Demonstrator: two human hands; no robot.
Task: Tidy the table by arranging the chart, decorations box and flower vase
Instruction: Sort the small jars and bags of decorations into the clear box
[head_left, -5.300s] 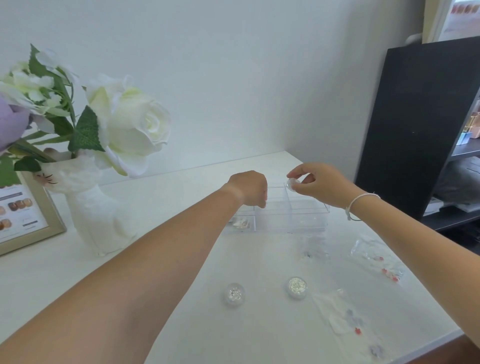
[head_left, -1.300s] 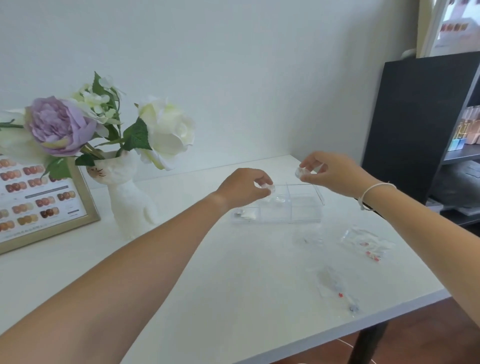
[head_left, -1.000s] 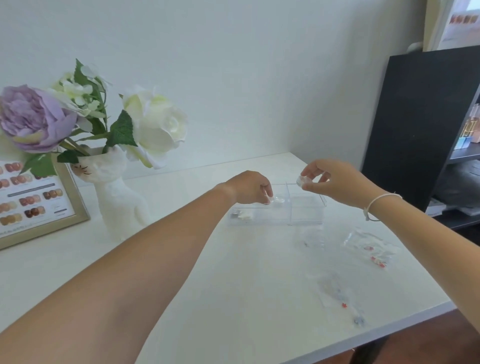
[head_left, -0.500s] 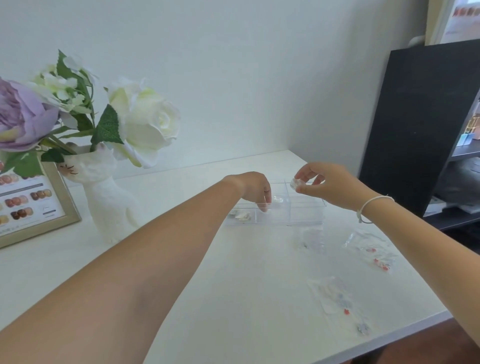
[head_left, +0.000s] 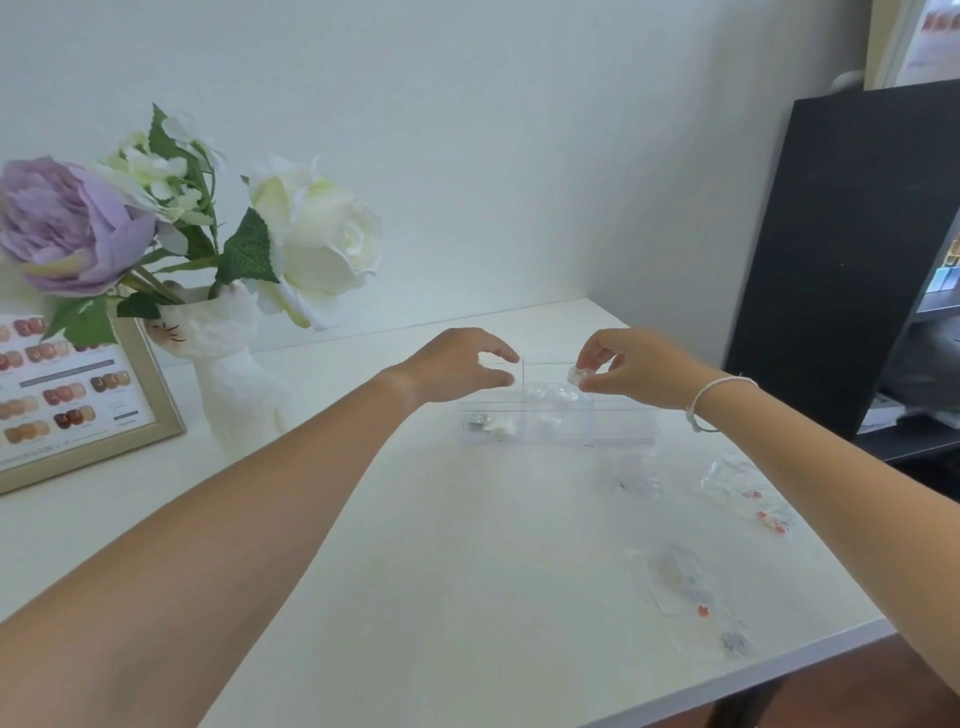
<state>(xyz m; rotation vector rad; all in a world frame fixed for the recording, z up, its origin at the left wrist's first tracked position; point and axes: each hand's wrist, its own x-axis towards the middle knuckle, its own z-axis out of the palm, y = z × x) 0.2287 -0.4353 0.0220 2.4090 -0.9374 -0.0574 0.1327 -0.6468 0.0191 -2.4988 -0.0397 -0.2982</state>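
Head view: right hand (head_left: 639, 371) pinches small jar (head_left: 576, 374) above decorations box (head_left: 618, 428)

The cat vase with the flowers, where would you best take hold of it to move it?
Probably round the vase body's narrower upper part, below the cat's head, coming from its right side. The framed chart crowds its left, and the heavy blooms above make it top-heavy.

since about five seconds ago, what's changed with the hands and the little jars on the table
The two small round jars that stood on the near table are gone from there. The left hand let its jar go into the clear box and now hovers open. The right hand keeps pinching a small jar over the box. Vase, chart and sachets stayed put.
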